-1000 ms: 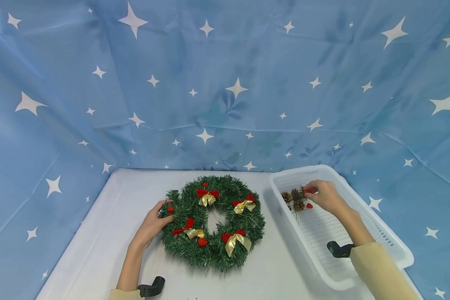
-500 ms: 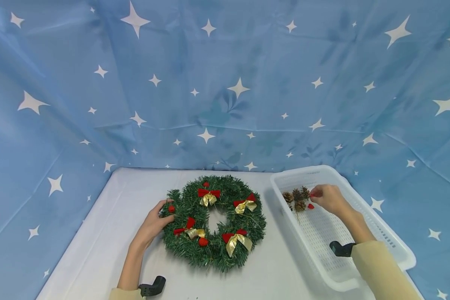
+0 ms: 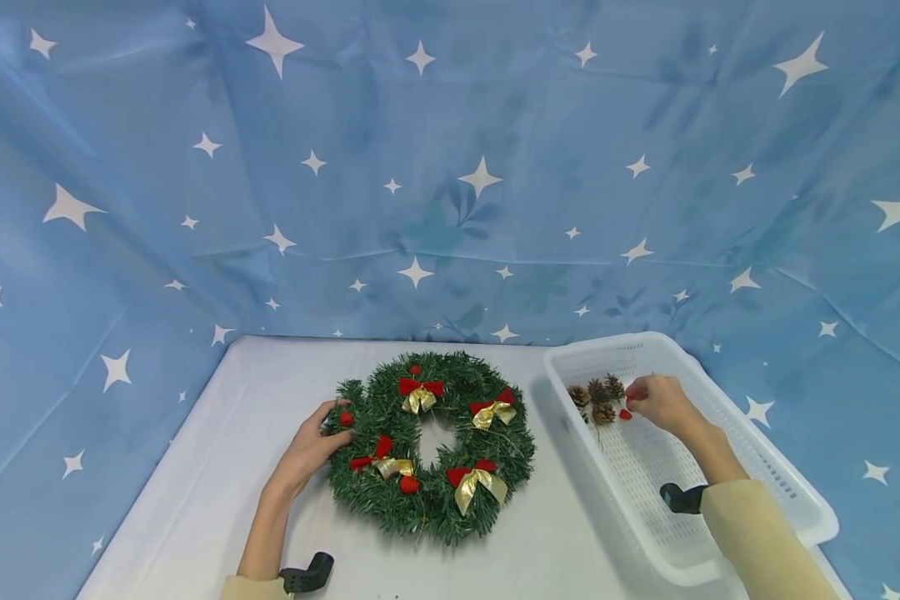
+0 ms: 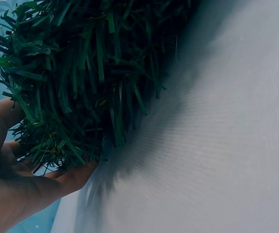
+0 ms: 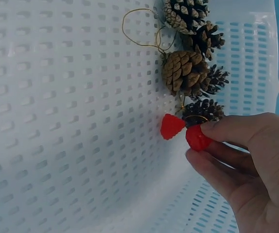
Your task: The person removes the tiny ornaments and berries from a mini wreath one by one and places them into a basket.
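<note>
Your left hand is curled round the left edge of the wreath on the table, while your right hand pinches a red ornament in the white basket.

White stars on blue backdrop

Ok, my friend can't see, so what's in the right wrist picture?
A right hand pinches a small red ornament inside a white basket with holes. Another red piece lies beside it, near several pine cones.
</note>
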Available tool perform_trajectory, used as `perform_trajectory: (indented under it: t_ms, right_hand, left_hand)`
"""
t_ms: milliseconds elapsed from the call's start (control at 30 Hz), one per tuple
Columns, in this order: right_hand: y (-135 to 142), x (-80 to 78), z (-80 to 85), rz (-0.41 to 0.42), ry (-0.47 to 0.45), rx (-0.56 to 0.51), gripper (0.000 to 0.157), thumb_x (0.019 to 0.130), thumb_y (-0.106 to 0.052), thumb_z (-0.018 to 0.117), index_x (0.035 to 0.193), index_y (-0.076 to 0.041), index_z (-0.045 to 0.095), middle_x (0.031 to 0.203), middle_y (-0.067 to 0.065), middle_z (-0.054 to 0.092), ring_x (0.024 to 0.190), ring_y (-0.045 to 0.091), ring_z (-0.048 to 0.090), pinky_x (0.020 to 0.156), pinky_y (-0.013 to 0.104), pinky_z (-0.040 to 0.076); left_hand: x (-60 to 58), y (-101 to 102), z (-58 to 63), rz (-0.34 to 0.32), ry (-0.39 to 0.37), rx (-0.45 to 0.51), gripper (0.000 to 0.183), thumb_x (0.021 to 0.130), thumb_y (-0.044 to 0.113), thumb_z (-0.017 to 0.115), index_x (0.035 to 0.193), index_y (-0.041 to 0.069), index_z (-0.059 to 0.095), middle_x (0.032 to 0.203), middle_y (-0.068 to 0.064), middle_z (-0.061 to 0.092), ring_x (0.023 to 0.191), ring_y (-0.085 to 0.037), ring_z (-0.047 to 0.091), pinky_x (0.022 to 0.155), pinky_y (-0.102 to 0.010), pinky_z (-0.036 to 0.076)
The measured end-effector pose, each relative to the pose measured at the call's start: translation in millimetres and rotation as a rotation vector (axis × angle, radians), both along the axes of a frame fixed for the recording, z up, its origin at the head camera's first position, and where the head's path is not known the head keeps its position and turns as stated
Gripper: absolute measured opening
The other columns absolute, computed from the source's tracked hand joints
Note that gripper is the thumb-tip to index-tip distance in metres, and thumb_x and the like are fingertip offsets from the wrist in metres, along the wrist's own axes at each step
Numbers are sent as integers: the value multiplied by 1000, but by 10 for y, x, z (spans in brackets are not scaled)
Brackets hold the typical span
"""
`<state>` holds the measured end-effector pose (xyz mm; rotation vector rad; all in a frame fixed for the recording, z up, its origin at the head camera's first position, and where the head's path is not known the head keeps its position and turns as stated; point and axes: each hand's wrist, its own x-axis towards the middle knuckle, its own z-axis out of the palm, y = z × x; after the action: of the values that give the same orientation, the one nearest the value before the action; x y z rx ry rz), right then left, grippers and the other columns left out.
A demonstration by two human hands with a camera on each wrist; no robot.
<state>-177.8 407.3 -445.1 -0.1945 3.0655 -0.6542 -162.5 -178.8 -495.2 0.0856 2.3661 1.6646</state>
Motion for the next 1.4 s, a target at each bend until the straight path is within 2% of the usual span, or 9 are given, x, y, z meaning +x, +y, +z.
perform_trajectory:
  t_ms: [100, 400, 567, 667, 833, 1000, 1133, 1300, 1400]
  right_hand:
    - [8, -12, -31, -11, -6, 3, 16, 89, 2, 69, 99, 13, 72, 88, 22, 73, 79, 34, 70, 68, 44, 58]
    - [14, -33, -78, -13, -32, 19, 15, 88, 4, 68, 99, 14, 72, 88, 23, 73, 79, 34, 69, 68, 45, 57]
    - [63, -23, -133, 7, -15, 26, 14, 86, 4, 69, 97, 13, 72, 85, 22, 73, 76, 34, 69, 67, 45, 57]
    - [89, -14, -175, 18, -8, 21, 14, 85, 4, 69, 96, 12, 73, 84, 20, 74, 76, 33, 69, 65, 44, 57]
    - [87, -14, -206, 21, -9, 10, 14, 86, 4, 69, 96, 11, 73, 86, 20, 74, 77, 33, 69, 66, 44, 57]
    - [65, -7, -196, 12, -25, 14, 13, 85, 5, 68, 96, 12, 73, 86, 21, 73, 77, 33, 69, 66, 44, 57]
    - [58, 7, -185, 6, -38, -1, 13, 86, 5, 68, 96, 11, 73, 88, 22, 73, 78, 33, 69, 66, 44, 57]
    - [57, 9, -171, 15, -32, -6, 13, 86, 5, 68, 97, 11, 73, 88, 22, 73, 79, 33, 69, 66, 44, 57]
    - [48, 7, -159, 18, -29, 0, 15, 86, 5, 68, 99, 11, 73, 89, 22, 73, 80, 34, 69, 66, 44, 58]
  left_hand:
    - [2, -5, 3, -5, 5, 0, 59, 101, 17, 64, 155, 14, 40, 169, -24, 16, 139, -46, 41, 83, -40, 42]
    - [-12, -18, -24, -7, 8, -1, 58, 102, 17, 62, 155, 15, 40, 169, -23, 17, 134, -42, 42, 82, -40, 41]
    - [-18, -9, -36, 6, -5, 9, 58, 101, 16, 62, 155, 15, 41, 169, -24, 16, 115, -37, 49, 76, -38, 42]
    - [-25, -8, -43, 8, -4, -1, 59, 101, 16, 63, 155, 15, 41, 169, -24, 15, 127, -44, 49, 77, -39, 42]
    - [-31, -12, -52, 7, 4, -15, 59, 101, 16, 63, 155, 15, 41, 169, -24, 15, 146, -52, 32, 83, -41, 42]
    - [-32, -5, -69, 15, -3, 8, 59, 100, 14, 63, 155, 14, 41, 169, -24, 14, 118, -43, 52, 73, -38, 42]
    - [-33, 0, -76, 19, 0, 7, 59, 100, 14, 63, 155, 15, 41, 169, -25, 15, 109, -33, 51, 72, -37, 41]
    - [-34, 0, -72, 20, -1, 10, 59, 100, 14, 63, 155, 15, 41, 169, -24, 15, 96, -29, 51, 70, -37, 41]
    - [-31, -3, -67, 20, -3, 8, 59, 101, 15, 63, 155, 16, 41, 169, -24, 15, 98, -29, 52, 70, -37, 41]
